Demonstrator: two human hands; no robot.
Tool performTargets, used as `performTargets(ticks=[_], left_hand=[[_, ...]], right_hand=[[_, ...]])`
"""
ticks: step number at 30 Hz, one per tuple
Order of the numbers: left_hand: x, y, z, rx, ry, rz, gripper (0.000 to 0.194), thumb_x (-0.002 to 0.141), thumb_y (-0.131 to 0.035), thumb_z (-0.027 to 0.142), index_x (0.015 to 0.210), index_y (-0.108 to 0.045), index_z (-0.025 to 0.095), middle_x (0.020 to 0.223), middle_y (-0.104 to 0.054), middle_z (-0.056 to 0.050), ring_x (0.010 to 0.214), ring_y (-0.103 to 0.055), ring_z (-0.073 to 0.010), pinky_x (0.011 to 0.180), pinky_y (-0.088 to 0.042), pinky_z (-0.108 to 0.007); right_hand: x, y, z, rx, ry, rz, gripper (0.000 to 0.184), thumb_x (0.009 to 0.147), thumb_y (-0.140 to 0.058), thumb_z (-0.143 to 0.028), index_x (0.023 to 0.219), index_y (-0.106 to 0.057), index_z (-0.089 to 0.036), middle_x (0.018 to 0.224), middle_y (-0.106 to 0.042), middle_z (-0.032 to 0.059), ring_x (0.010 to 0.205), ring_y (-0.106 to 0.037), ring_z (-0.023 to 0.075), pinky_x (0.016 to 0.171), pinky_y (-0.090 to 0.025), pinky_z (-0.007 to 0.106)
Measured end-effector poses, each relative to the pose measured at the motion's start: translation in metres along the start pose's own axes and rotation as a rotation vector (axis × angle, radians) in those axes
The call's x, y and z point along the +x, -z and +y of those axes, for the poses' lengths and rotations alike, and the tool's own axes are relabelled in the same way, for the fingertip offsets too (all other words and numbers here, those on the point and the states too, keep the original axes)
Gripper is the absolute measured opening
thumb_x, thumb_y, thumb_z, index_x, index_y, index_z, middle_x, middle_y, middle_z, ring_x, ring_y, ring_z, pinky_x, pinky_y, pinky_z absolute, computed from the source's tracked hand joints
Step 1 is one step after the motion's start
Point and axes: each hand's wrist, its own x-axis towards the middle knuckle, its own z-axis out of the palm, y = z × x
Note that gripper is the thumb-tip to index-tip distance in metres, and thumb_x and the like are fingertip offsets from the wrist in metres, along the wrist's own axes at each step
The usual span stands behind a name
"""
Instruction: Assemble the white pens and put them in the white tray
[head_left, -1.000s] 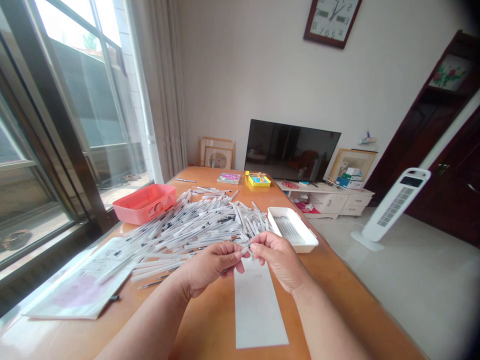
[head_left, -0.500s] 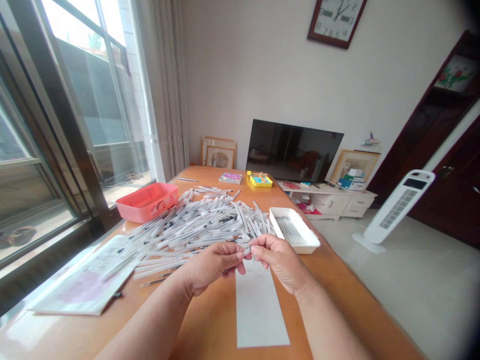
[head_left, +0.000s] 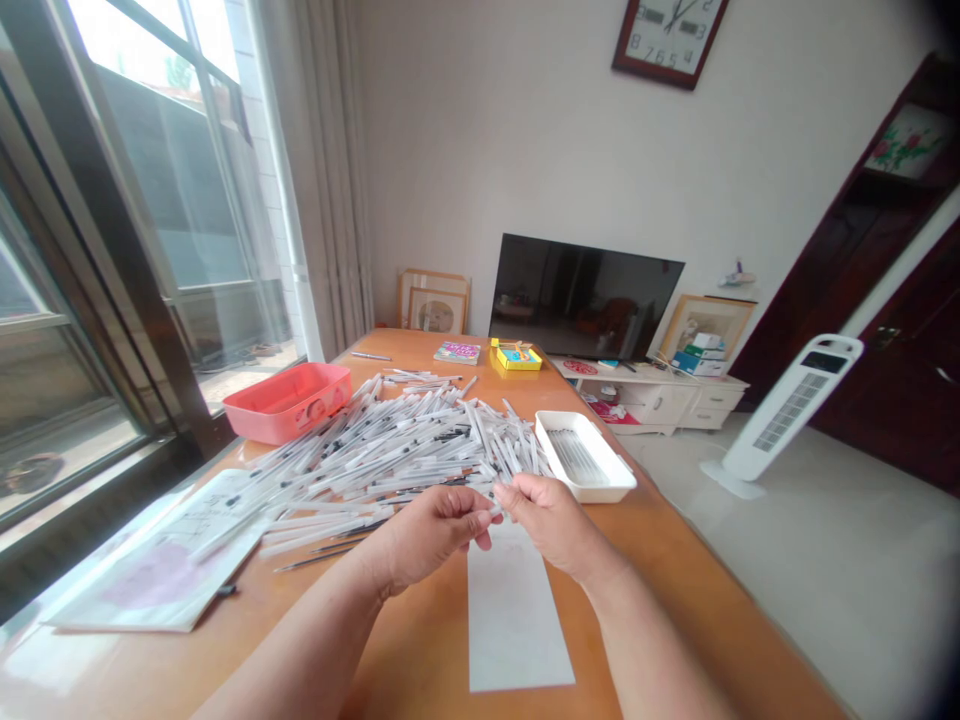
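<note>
Looking small and whitish, 1 piece point(head_left: 496, 509) shows at the left grip point(head_left: 435, 532).

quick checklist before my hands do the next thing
1. Both hands at the work: ok, left hand and right hand pinch a small pale piece.
2. Piece lined up properly: cannot tell, fingers hide most of it.
3. Paper strip flat on the table: ok.
4. White tray fully on the table: ok, though near its right edge.
5. Pens in the tray in order: ok, side by side.
6. Booklet clear of loose pens: not ok, some overlap it.
</note>
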Motion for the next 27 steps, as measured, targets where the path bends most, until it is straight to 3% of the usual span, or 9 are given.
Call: performTargets(ticks=[4,7,10,15,22,27], left_hand=[[0.0,0.001,0.001,-0.015,0.015,0.003,0.038,0.087,-0.061,0.052,0.094,-0.069,0.015,0.082,-0.069,-0.006,0.071,-0.05,-0.0145,0.068,-0.037,-0.028],[0.0,0.003,0.0,-0.019,0.016,0.01,0.039,0.087,-0.06,0.053,0.094,-0.069,0.015,0.083,-0.068,-0.006,0.071,-0.05,-0.0146,0.068,-0.037,-0.028],[0.001,0.002,-0.003,0.003,0.001,0.018,0.04,0.088,-0.059,0.053,0.094,-0.069,0.016,0.083,-0.069,-0.006,0.071,-0.05,-0.0149,0.07,-0.037,-0.029],[0.003,-0.001,-0.007,0.071,-0.031,0.047,0.039,0.085,-0.062,0.054,0.091,-0.069,0.016,0.082,-0.068,-0.005,0.074,-0.052,-0.0167,0.072,-0.038,-0.031],[0.001,0.001,-0.002,0.042,0.005,0.027,0.042,0.087,-0.059,0.055,0.096,-0.07,0.015,0.084,-0.069,-0.006,0.073,-0.052,-0.0164,0.072,-0.038,-0.03],[0.001,0.001,-0.004,0.035,0.001,0.035,0.041,0.086,-0.059,0.053,0.095,-0.07,0.015,0.083,-0.069,-0.007,0.073,-0.051,-0.0165,0.07,-0.037,-0.03]], right_hand=[[0.0,-0.001,0.002,0.01,-0.011,0.006,0.049,0.094,-0.045,-0.061,0.072,-0.057,-0.02,0.068,-0.055,-0.0007,0.065,-0.048,0.0147,0.061,-0.037,0.027],[-0.002,0.0,0.0,0.062,-0.017,0.034,0.041,0.095,-0.046,-0.058,0.08,-0.058,-0.021,0.074,-0.061,0.0001,0.067,-0.052,0.015,0.064,-0.04,0.027],[-0.003,-0.001,0.001,0.034,-0.004,0.024,0.036,0.094,-0.051,-0.054,0.079,-0.056,-0.022,0.073,-0.058,-0.0013,0.066,-0.049,0.0143,0.062,-0.039,0.026],[0.002,-0.007,0.01,-0.123,0.043,0.095,0.047,0.091,-0.051,-0.06,0.064,-0.046,-0.021,0.059,-0.041,-0.0037,0.06,-0.038,0.0133,0.056,-0.031,0.026],[-0.001,-0.001,0.003,-0.037,0.023,0.074,0.045,0.097,-0.041,-0.057,0.073,-0.053,-0.022,0.067,-0.055,-0.0015,0.064,-0.049,0.0149,0.063,-0.037,0.027],[-0.003,-0.001,0.002,-0.071,0.027,0.009,0.035,0.096,-0.048,-0.048,0.073,-0.05,-0.022,0.067,-0.051,-0.003,0.065,-0.046,0.0141,0.059,-0.034,0.026]])
